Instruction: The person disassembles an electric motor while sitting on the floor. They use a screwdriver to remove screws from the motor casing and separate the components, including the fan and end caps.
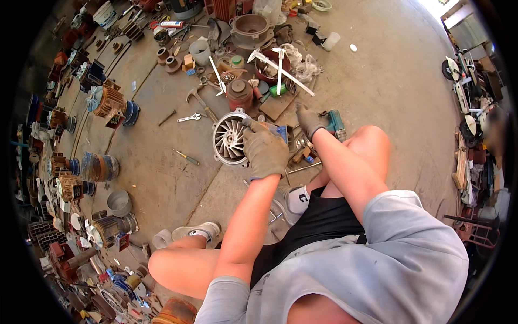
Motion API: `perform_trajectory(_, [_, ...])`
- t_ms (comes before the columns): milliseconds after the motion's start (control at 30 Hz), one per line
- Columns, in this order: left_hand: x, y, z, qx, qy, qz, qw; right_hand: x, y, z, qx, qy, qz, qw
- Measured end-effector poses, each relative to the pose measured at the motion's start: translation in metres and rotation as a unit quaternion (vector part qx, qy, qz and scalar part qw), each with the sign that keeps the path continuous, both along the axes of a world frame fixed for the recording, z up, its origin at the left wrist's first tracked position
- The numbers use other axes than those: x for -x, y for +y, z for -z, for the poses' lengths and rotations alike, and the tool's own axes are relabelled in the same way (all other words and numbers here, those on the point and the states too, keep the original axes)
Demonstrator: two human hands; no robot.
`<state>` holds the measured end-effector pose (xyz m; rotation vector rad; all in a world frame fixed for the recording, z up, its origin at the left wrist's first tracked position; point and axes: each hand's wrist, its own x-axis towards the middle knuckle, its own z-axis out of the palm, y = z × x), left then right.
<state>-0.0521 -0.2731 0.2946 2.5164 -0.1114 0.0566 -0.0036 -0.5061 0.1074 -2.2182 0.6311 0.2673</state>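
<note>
My left hand [266, 151], in a grey-brown work glove, is closed over the right side of a round metal motor housing [219, 153]. Radial fan blades [230, 139] face up inside its rim. A blue part [281, 132] of the same piece or one beside it shows past the glove. My right hand [309, 121], also gloved, is off to the right of the housing, its fingers drawn together; whatever they hold, if anything, is hidden. Close by that hand lies a teal power drill [336, 125]. Small metal pieces [302, 154] lie between my hands and my right shoe.
Beyond the housing lie a hammer [200, 102], an adjustable wrench [190, 117], a red cylindrical part [239, 94] and white calipers [280, 70]. A screwdriver [186, 156] rests on the concrete at left. Several motors [110, 102] line the left side; wheeled items [465, 97] stand far right.
</note>
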Motion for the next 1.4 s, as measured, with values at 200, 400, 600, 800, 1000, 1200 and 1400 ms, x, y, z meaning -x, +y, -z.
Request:
perform_trajectory(200, [0.019,-0.031,0.010,-0.065,0.020,0.013,0.998,0.010,0.089,-0.210,-0.256,-0.038,-0.132,0.957])
perform_trajectory(400, [0.037,-0.067,0.008,-0.046,0.060,0.028,0.997,-0.011,0.081,-0.195,0.050,0.039,-0.322,0.945])
perform_trajectory(600, [0.062,-0.047,0.001,-0.006,0.072,0.106,0.992,-0.002,0.107,-0.218,0.082,0.137,-0.315,0.936])
perform_trajectory(800, [0.100,-0.069,0.008,0.055,0.059,0.108,0.991,0.025,0.066,-0.218,0.032,0.125,-0.350,0.928])
perform_trajectory(1000, [0.122,-0.096,0.025,0.136,0.043,0.056,0.988,0.037,0.070,-0.219,-0.011,0.119,-0.403,0.907])
perform_trajectory(1200, [0.089,-0.142,0.041,-0.020,0.086,0.026,0.996,0.015,0.081,-0.221,0.076,0.124,-0.501,0.853])
perform_trajectory(1400, [0.049,-0.181,0.049,-0.284,0.096,0.025,0.954,0.006,0.079,-0.240,0.173,0.119,-0.497,0.842])
